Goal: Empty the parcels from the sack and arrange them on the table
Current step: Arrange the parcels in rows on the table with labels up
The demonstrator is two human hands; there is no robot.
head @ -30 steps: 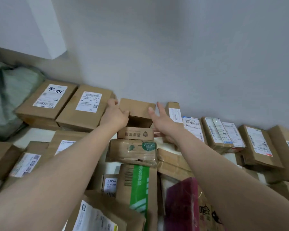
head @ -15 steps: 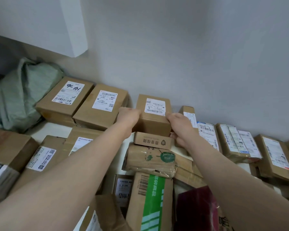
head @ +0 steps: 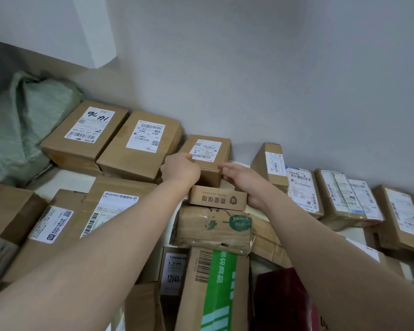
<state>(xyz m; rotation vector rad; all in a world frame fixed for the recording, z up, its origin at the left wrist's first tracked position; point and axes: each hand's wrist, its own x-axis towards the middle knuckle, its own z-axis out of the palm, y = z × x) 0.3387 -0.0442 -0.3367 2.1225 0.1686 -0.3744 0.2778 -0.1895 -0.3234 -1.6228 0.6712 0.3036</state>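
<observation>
the job looks well along but not finished. the green sack [head: 22, 130] lies slumped at the far left against the wall, and whether anything is left inside cannot be told. a row of brown boxes runs along the far edge of the white table [head: 65, 181], labels up. the small box [head: 207, 152] sits in that row, just right of the second box [head: 139, 144] and apart from the narrow box [head: 269, 163] on its right. the left hand [head: 181, 169] is curled round the small box's near left corner. the right hand [head: 243, 181] has its fingers fairly straight, tips touching the near right corner and not wrapped round it as far as i can see. so this box seems to be at its place in the row. what is left, i judge, is the loose heap in the near middle, lying one on another. as for writing, the far left box [head: 84, 134] has a big handwritten scrawl i cannot read for sure, and the second box's label shows "023". the flat box [head: 216, 198] just near the hands says "quality assurance" beside chinese characters. below it are a wrapped bundle [head: 213, 228] with a round green stamp, a long box [head: 215, 290] with green tape and a barcode, and a white label [head: 175, 271] reading "12v4a". the other labels are too small to read.
</observation>
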